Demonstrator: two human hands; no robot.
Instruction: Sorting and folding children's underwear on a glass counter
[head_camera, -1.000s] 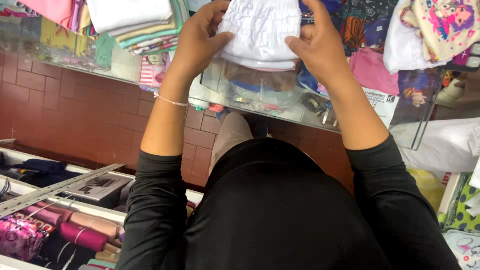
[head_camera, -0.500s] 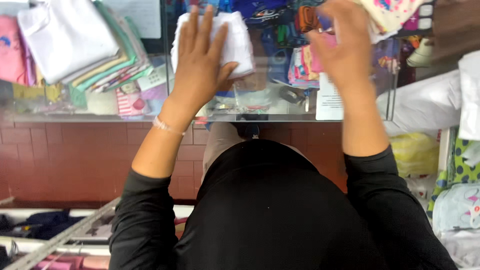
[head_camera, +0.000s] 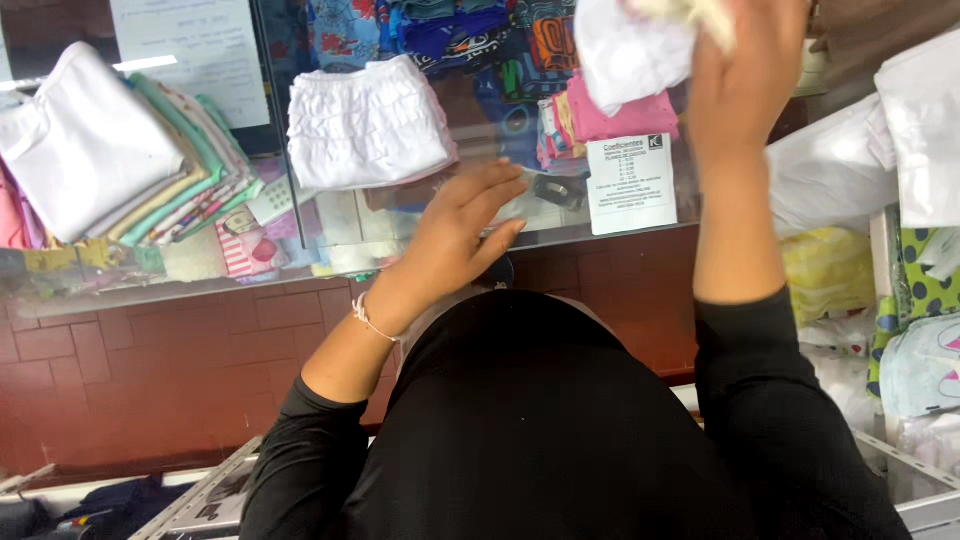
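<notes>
- White ruffled garment (head_camera: 368, 128) lies folded on the glass counter (head_camera: 330, 225), upper middle of the frame, just beyond my left hand.
- My left hand (head_camera: 462, 228) is open, fingers spread, holding nothing, hovering near the counter's front edge.
- My right hand (head_camera: 745, 75), upper right, is closed on a white cloth (head_camera: 625, 50), lifted above the counter.
- At upper left sits a stack of folded clothes (head_camera: 120, 170).
- A printed card (head_camera: 632, 183) stands right of centre.
</notes>
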